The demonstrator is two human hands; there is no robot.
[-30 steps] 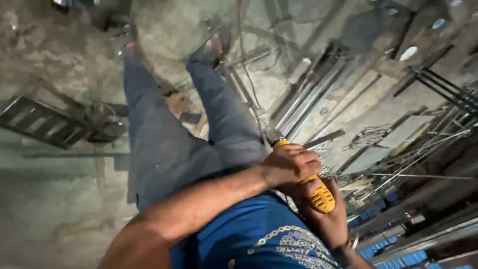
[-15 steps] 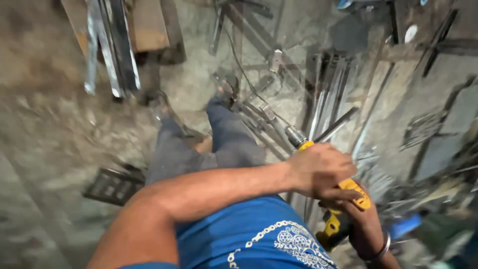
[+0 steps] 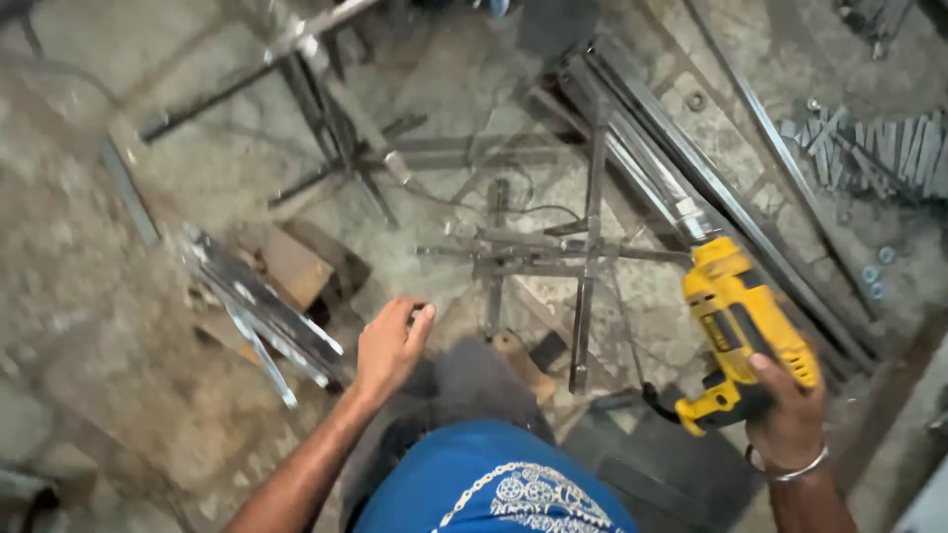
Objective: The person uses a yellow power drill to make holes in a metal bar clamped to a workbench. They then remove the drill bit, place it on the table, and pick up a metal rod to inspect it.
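My right hand (image 3: 788, 415) grips the handle of a yellow power drill (image 3: 739, 321), its chuck pointing up and left over the floor. My left hand (image 3: 391, 343) hangs free above my knee with the fingers loosely curled and nothing in it. Just beyond both hands a welded frame of thin steel bars (image 3: 553, 255) lies flat on the concrete floor, one long bar crossing it upright in the view. My blue shirt (image 3: 494, 489) fills the bottom centre.
Long steel sections (image 3: 671, 168) lie diagonally at the right. A pile of short cut metal pieces (image 3: 869, 148) sits at the far right. A shiny metal strip bundle (image 3: 259, 311) and a wooden block (image 3: 291, 266) lie at the left, with more bars (image 3: 326, 109) behind.
My left hand has let go of the drill and dropped to my knee. The drill stays in my right hand. The view has swung onto the welded frame.
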